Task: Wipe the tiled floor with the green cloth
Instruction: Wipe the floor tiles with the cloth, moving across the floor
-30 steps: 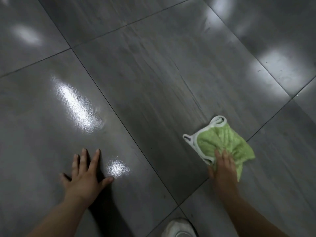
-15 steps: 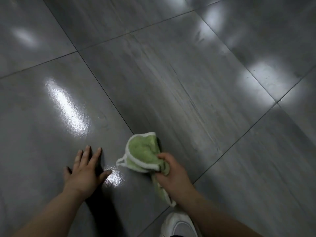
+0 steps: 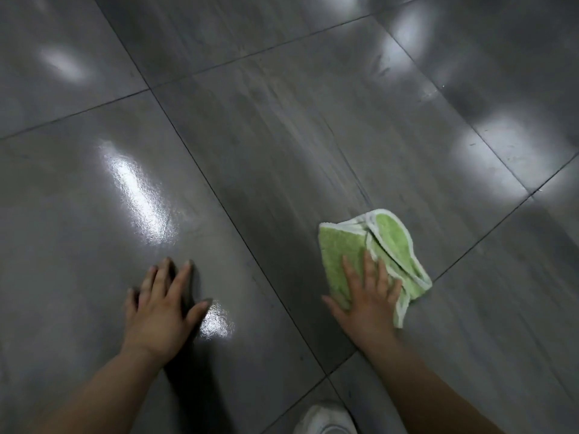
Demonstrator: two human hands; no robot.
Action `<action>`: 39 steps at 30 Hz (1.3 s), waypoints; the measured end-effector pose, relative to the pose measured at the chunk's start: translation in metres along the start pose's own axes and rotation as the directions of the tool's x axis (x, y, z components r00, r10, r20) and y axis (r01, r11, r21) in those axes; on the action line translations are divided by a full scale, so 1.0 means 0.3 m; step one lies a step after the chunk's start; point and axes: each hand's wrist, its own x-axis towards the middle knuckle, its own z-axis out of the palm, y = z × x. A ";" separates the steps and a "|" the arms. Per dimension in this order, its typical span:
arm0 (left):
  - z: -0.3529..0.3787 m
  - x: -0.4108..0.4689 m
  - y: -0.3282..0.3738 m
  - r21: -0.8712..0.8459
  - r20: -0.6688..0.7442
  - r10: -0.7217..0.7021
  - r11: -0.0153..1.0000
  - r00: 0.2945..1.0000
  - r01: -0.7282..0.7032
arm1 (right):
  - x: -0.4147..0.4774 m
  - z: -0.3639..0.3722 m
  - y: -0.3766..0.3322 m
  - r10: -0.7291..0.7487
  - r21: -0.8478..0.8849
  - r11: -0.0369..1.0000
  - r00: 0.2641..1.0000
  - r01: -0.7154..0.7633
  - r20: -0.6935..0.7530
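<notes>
The right hand (image 3: pixel 366 296) is lying flat with its fingers spread, pressing down on the crumpled green terry cloth with white edging (image 3: pixel 372 249), not curling around it. The cloth is sitting on the glossy grey tiled floor (image 3: pixel 282 136) on the right of the view, on the middle tile just left of a dark grout line, with one folded flap sticking out beyond the fingertips and a corner trailing beside the little finger. The left hand (image 3: pixel 159 305) is resting open, palm down, on the neighbouring tile to the left, fingers splayed and holding nothing, well apart from the cloth. A bright patch of reflected light is shining on the floor just beside its thumb, and a longer streak is gleaming further up the same tile. The toe of a white shoe (image 3: pixel 326 418) is showing at the bottom edge, between the two forearms.
</notes>
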 end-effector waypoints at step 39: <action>-0.001 0.391 -0.040 -0.029 -0.380 -0.073 0.997 0.922 0.067 | 0.991 -0.062 -0.970 -0.814 -0.282 0.473 0.537 0.835 0.222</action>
